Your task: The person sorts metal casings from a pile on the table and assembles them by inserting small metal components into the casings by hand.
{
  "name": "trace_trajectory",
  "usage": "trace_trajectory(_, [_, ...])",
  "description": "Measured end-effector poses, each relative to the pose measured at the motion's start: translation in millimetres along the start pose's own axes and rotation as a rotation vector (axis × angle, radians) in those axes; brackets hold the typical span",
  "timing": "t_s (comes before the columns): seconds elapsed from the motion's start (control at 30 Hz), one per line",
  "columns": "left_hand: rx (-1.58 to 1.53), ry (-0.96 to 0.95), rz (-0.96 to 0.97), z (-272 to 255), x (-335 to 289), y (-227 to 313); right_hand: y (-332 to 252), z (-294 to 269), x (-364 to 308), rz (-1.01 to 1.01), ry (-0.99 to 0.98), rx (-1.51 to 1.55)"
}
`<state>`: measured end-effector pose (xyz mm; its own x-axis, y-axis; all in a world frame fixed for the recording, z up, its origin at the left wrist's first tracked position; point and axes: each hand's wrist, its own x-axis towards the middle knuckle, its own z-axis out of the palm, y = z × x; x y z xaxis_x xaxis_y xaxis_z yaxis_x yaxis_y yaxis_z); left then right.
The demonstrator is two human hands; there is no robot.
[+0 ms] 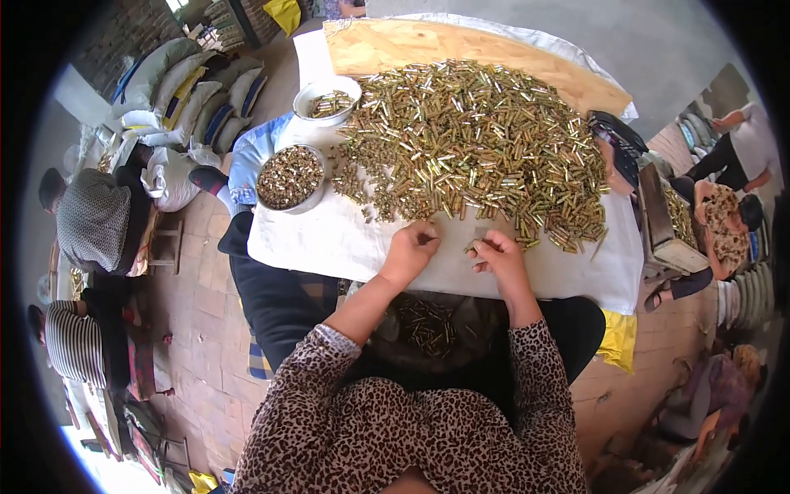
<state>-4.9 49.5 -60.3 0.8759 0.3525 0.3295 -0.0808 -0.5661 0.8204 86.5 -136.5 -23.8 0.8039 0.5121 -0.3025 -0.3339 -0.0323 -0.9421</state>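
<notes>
A large heap of brass-coloured metal tubes (485,140) covers a white cloth (313,239) on the table before me. My left hand (411,251) is closed in a pinch at the heap's near edge; whatever its fingertips hold is hidden. To its right, my right hand (498,253) pinches a small metal piece (471,249) too little to make out clearly. Small nut-like parts (362,169) lie loose along the heap's left side. A white bowl (303,206) at the left is full of such small parts. Behind it, another white bowl (325,122) holds tubes.
A wooden board (420,45) borders the heap's far side. Below the table edge, a dark container (424,325) in my lap holds metal pieces. Stuffed sacks (177,86) are stacked at far left. Other people sit working on both sides, one in a striped shirt (76,342).
</notes>
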Motion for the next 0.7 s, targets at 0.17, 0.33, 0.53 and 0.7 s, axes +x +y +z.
trace_trajectory(0.17, [-1.063,-0.13,-0.784,-17.0,-26.8,55.1,-3.1,10.0,-37.7,0.012,-0.045,0.111])
trace_trajectory(0.33, [-1.305,-0.092,-0.83,-21.7,-52.7,68.8,0.0,28.2,-64.7,0.006,-0.036,0.128])
trace_trajectory(0.53, [-1.284,-0.097,-0.779,-32.3,-63.3,81.9,-1.3,34.8,-77.6,-0.036,0.014,0.054])
trace_trajectory(0.7, [-1.259,-0.096,-0.737,-34.3,-66.0,82.9,-1.6,38.3,-79.4,-0.059,-0.002,0.065])
